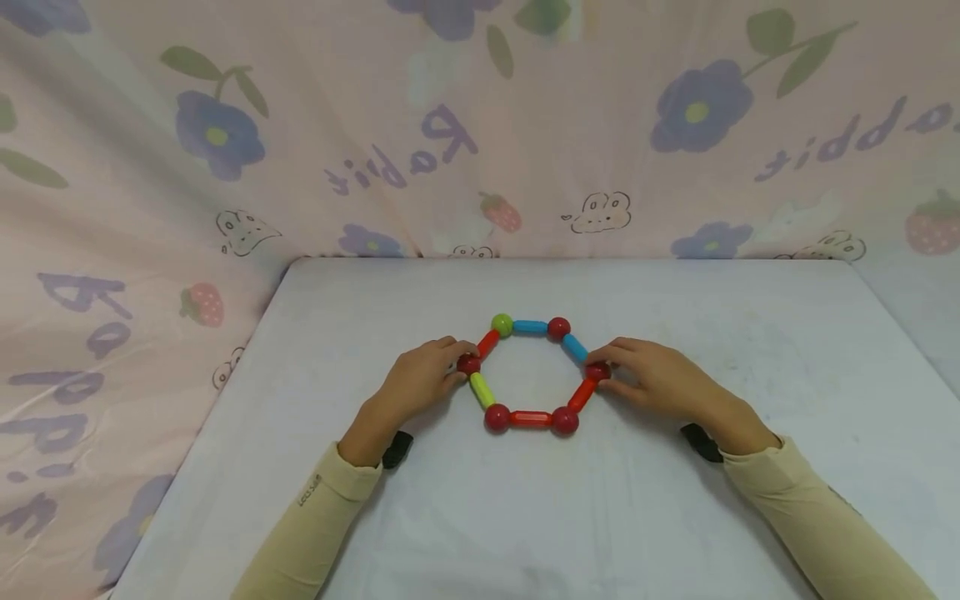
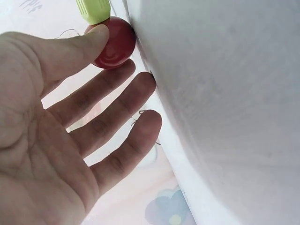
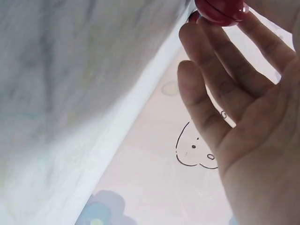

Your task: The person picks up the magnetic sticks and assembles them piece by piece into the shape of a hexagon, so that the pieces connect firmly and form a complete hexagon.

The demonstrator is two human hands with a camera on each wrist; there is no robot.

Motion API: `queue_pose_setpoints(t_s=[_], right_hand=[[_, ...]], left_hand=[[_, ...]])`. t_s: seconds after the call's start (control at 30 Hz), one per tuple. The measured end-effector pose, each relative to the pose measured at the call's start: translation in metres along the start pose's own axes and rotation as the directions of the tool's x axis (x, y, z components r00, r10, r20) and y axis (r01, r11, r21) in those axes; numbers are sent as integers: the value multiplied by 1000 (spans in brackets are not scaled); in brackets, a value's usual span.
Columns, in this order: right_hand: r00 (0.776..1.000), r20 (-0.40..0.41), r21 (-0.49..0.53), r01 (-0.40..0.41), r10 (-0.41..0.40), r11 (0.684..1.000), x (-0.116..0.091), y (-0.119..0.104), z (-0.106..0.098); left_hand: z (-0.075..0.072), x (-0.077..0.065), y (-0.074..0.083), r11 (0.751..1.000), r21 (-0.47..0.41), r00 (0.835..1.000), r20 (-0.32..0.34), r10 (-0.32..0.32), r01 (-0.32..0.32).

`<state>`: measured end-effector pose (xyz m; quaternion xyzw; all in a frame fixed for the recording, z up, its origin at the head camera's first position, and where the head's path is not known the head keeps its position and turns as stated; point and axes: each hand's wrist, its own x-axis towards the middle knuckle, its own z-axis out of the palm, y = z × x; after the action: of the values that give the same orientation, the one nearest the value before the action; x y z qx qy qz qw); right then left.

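A six-sided ring of coloured rods and balls lies on the white table. My left hand (image 1: 422,377) pinches the red ball (image 2: 119,42) at its left corner between thumb and fingers; a yellow-green rod (image 1: 482,390) and a red rod (image 1: 488,344) join there. At the opposite corner, my right hand (image 1: 660,379) pinches another red ball (image 3: 220,10), where a blue rod (image 1: 575,347) meets a red rod (image 1: 582,395). A green ball (image 1: 502,324) and a red ball (image 1: 558,328) flank the far blue rod (image 1: 530,327). Nearest me, a red rod (image 1: 531,419) links two red balls.
The white table (image 1: 525,525) reaches back to a pink curtain (image 1: 525,167) printed with flowers, strawberries and rabbits. This curtain also hangs along the left side. Dark wrist devices show beneath both wrists, next to the light sleeves (image 1: 315,517).
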<state>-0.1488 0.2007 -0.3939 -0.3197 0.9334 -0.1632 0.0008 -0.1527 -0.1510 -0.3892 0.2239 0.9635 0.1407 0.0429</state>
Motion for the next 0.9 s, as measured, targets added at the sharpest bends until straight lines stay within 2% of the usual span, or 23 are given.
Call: queue_pose_setpoints(t_s=[0.2, 0.53, 0.9], right_hand=[[1000, 7, 10, -23, 23, 1000, -2, 3, -2], [1000, 2, 23, -27, 27, 999, 0, 8, -2], [998, 21, 23, -52, 52, 998, 1, 12, -2]], left_hand=[[-2, -1, -3, 1000, -9, 1000, -23, 12, -12], [-1, -1, -10, 999, -34, 1000, -4, -17, 17], [-1, 2, -8, 997, -59, 999, 17, -41, 42]])
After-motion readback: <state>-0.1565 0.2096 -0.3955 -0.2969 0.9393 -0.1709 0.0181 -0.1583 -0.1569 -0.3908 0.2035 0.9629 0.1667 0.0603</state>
